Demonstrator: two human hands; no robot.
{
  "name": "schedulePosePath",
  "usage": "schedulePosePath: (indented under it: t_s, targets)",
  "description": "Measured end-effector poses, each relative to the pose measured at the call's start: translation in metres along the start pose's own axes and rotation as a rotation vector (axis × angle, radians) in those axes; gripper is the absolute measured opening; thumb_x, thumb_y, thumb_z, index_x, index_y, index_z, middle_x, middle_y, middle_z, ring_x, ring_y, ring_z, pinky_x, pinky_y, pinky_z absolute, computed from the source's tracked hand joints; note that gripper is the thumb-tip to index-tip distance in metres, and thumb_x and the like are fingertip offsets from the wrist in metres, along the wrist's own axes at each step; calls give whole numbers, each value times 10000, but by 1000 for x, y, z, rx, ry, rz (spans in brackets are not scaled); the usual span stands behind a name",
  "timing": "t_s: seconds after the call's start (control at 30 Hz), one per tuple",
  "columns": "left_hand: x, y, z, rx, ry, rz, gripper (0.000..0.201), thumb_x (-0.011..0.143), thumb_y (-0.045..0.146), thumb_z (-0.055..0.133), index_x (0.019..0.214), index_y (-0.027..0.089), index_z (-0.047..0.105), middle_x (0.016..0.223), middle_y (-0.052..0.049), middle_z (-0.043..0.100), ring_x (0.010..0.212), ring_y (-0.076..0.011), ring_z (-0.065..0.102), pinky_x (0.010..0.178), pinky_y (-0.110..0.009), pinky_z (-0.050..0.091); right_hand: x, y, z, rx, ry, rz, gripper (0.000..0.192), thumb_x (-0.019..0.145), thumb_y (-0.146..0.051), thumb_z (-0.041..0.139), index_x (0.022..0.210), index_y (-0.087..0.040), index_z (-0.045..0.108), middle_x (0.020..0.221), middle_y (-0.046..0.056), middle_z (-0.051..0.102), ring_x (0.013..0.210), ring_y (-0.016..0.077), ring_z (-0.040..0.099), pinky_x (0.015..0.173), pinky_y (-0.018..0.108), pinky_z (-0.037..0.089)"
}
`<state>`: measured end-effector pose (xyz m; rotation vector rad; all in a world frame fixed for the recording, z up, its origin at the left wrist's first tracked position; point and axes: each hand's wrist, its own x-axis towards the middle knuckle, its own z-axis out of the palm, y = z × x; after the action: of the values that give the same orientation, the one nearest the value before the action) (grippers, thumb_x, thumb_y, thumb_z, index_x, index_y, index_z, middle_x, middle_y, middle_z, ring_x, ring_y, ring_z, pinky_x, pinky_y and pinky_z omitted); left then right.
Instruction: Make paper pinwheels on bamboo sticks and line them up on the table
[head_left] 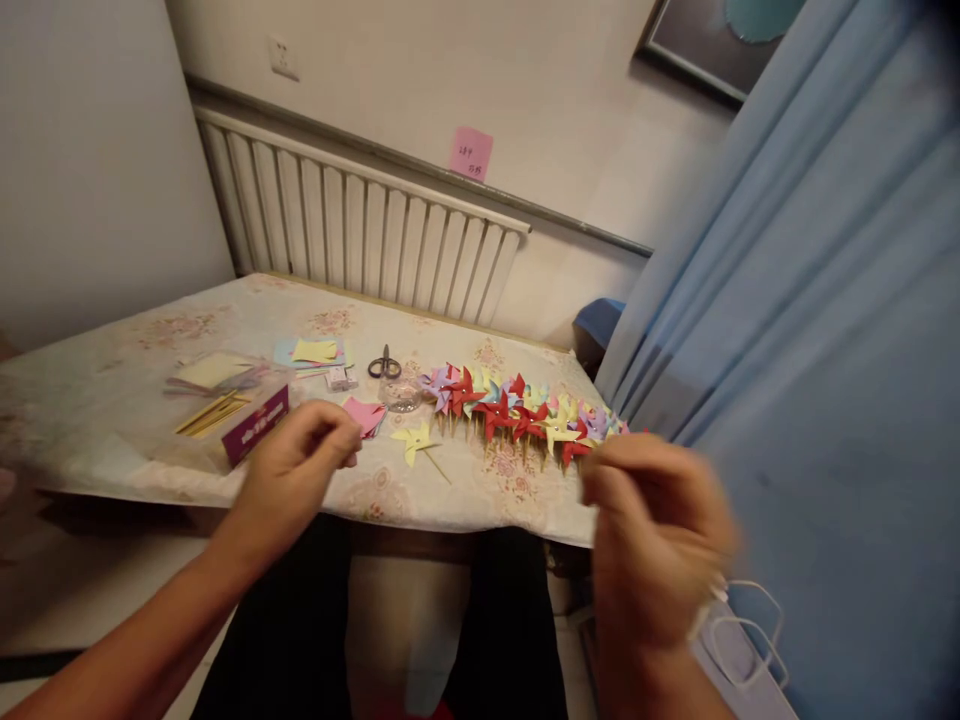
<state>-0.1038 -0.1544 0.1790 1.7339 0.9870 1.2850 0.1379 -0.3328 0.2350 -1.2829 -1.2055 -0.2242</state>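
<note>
My left hand [300,455] hovers over the table's near edge with fingers curled, just left of a pink paper square [365,415]; nothing shows in it. My right hand [652,530] is raised near the right end of a row of paper pinwheels [517,410] on sticks, in red, yellow, purple and blue. It is blurred, and its fingers are bunched, so any content is hidden. A single yellow pinwheel [417,442] on a stick lies flat between my hands.
A flowered cloth covers the table [112,420]. On it lie scissors [384,366], a purple box [255,423] with wooden sticks [210,412], coloured paper sheets [313,352] and a small clear dish [400,397]. A radiator [360,235] stands behind; a blue curtain [825,350] hangs right.
</note>
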Motion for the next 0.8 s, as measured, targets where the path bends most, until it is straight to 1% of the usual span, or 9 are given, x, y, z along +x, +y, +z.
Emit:
schedulePosePath:
  t_s: [0.07, 0.13, 0.2, 0.27, 0.33, 0.43, 0.57, 0.67, 0.8]
  targets:
    - [13, -39, 20, 180, -133, -47, 269, 816, 462, 535, 709, 215, 544, 625, 19, 547, 640, -166, 524, 637, -282, 415, -6, 33, 32, 39, -93, 194, 50, 795, -229, 616, 802, -214, 664, 721, -9, 619, 630, 128, 571, 570, 243, 460]
    - [23, -89, 35, 413, -183, -133, 216, 807, 370, 508, 656, 217, 485, 640, 5, 555, 666, -177, 528, 654, -292, 398, -21, 79, 66, 46, -236, 386, 76, 760, -248, 597, 734, -196, 646, 615, -37, 572, 531, 114, 514, 523, 230, 424]
    - [27, -140, 45, 593, -226, -141, 190, 825, 322, 483, 665, 220, 464, 710, -23, 588, 729, -194, 548, 697, -304, 402, -43, 129, 96, -36, -362, 521, 83, 735, -225, 569, 681, -192, 623, 561, -50, 547, 520, 117, 509, 538, 226, 421]
    - [25, -181, 51, 720, -256, -141, 172, 857, 291, 451, 702, 218, 469, 792, -60, 616, 794, -211, 568, 753, -320, 411, -65, 172, 118, -217, -441, 565, 112, 730, -186, 531, 667, -197, 623, 551, -55, 544, 544, 124, 528, 567, 219, 427]
    - [21, -207, 55, 801, -297, -131, 168, 885, 257, 417, 740, 211, 489, 867, -87, 631, 866, -220, 583, 807, -324, 415, -81, 200, 134, -353, -511, 541, 141, 731, -151, 518, 653, -201, 625, 570, -46, 572, 580, 131, 550, 601, 219, 430]
    - [16, -221, 60, 882, -349, -140, 199, 925, 284, 397, 818, 193, 537, 946, -113, 642, 926, -239, 598, 825, -333, 423, -95, 221, 152, -431, -538, 519, 125, 742, -118, 554, 740, -187, 658, 681, -5, 632, 696, 156, 594, 694, 241, 443]
    - [13, -216, 67, 916, -362, -136, 222, 938, 302, 414, 874, 179, 587, 970, -120, 649, 955, -247, 604, 840, -334, 424, -103, 230, 175, -555, -582, 499, 155, 786, -178, 639, 934, -154, 677, 906, 83, 671, 847, 201, 618, 784, 280, 443]
    - [13, -212, 68, 893, -364, -153, 232, 946, 307, 413, 887, 178, 597, 967, -111, 655, 941, -238, 605, 839, -329, 420, -107, 233, 187, -694, -659, 479, 152, 844, -191, 604, 972, -144, 670, 1010, 122, 665, 861, 209, 627, 752, 286, 433]
    - [13, -214, 67, 902, -381, -151, 256, 966, 315, 370, 880, 181, 572, 985, -115, 654, 942, -241, 607, 824, -339, 416, -107, 236, 195, -776, -709, 463, 184, 900, -126, 492, 955, -126, 667, 1003, 144, 673, 841, 206, 638, 708, 287, 412]
